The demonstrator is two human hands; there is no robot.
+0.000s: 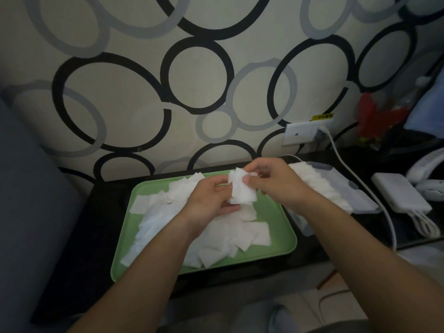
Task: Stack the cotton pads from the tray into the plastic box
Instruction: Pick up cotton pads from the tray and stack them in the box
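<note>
A green tray (276, 212) lies on the dark table, covered with a loose heap of white square cotton pads (223, 239). Above the tray's far side, both hands hold a small bunch of cotton pads (241, 191). My left hand (211, 198) grips the bunch from below and the left. My right hand (274, 181) pinches it from the right, thumb on its front face. To the right of the tray stands the clear plastic box (360, 200), with a row of pads (319, 186) packed on edge inside it.
A white cable (348, 169) runs from a wall socket (305, 134) past the box's right side. A white power bank (401, 191) and a white fan lie at the far right. A patterned wall rises right behind the table. A grey seat edge is at left.
</note>
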